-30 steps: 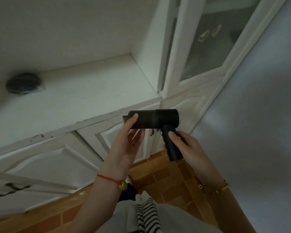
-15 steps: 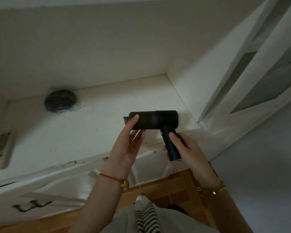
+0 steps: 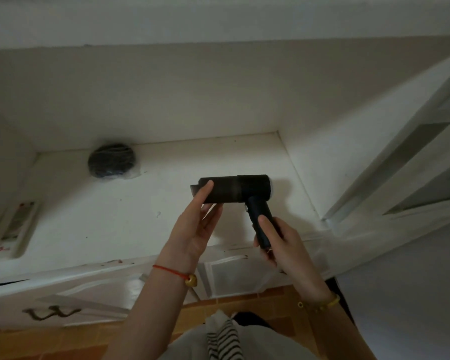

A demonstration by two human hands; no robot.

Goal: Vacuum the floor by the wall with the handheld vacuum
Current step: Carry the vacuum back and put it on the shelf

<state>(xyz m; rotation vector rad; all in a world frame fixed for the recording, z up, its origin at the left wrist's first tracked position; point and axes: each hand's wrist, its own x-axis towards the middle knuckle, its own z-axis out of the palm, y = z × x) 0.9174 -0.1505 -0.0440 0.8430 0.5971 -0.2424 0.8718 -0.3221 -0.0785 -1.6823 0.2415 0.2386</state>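
vacuum (image 3: 234, 188) mid-frame, barrel level, nozzle left | right hand (image 3: 278, 242) wrapped round handle | left hand (image 3: 195, 224) loosely open, thumb steadying nozzle | floor (image 3: 244, 305) far below

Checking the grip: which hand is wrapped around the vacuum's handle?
The right hand, closed on the handle of the vacuum. The left hand only touches the barrel's nozzle end with open fingers.
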